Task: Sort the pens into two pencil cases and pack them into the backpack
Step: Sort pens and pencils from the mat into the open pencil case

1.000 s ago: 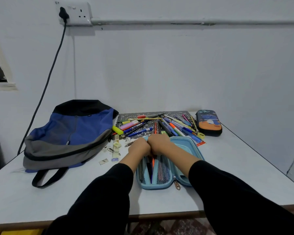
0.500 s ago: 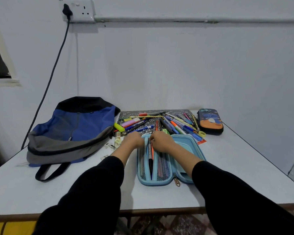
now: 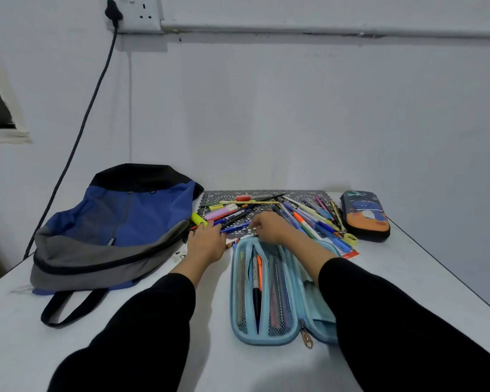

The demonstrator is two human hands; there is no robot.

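Note:
A light blue pencil case (image 3: 266,332) lies open on the table in front of me, with a black pen and an orange pen in its mesh pockets. Beyond it a pile of pens and markers (image 3: 303,213) is spread over a dark patterned mat (image 3: 266,193). My left hand (image 3: 207,241) lies flat at the pile's left edge, its fingertips touching pens beside a yellow highlighter (image 3: 198,219). My right hand (image 3: 269,226) reaches into the pile just past the case's far end; its fingertips are hidden. A closed dark pencil case (image 3: 365,215) with an orange print sits at the far right. A blue and grey backpack (image 3: 111,230) lies to the left.
The table (image 3: 422,278) stands against a white wall, its right edge running diagonally. A black cable (image 3: 77,140) hangs from a wall socket (image 3: 139,12) down behind the backpack. Small erasers or scraps (image 3: 178,256) lie between the backpack and my left hand.
Both hands have left the open case's top and moved forward to the pen pile, the left hand going left toward the highlighter. The pens in the case now show.

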